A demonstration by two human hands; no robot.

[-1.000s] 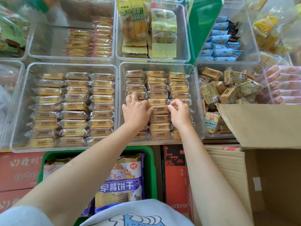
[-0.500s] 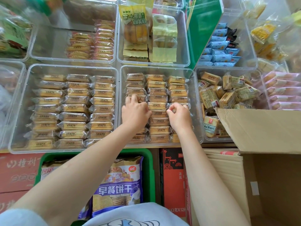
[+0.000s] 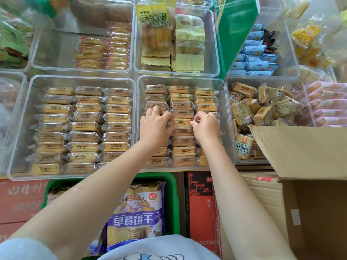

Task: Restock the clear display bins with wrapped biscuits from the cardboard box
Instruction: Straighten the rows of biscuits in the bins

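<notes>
golden wrapped biscuits (image 3: 181,117) fill the middle clear bin (image 3: 226,128) in three rows; left hand (image 3: 155,124) and right hand (image 3: 205,126) still pinch packets there, positions barely changed.

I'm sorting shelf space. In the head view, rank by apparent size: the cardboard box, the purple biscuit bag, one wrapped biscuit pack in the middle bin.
1. Cardboard box, partly out of frame.
2. Purple biscuit bag, though it sits nearer the camera.
3. Wrapped biscuit pack, clearly smallest.

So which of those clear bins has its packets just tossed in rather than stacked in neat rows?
The front-row bin on the right, beside the cardboard box. Its biscuit packets lie jumbled at all angles; the others hold tidy rows.
</notes>
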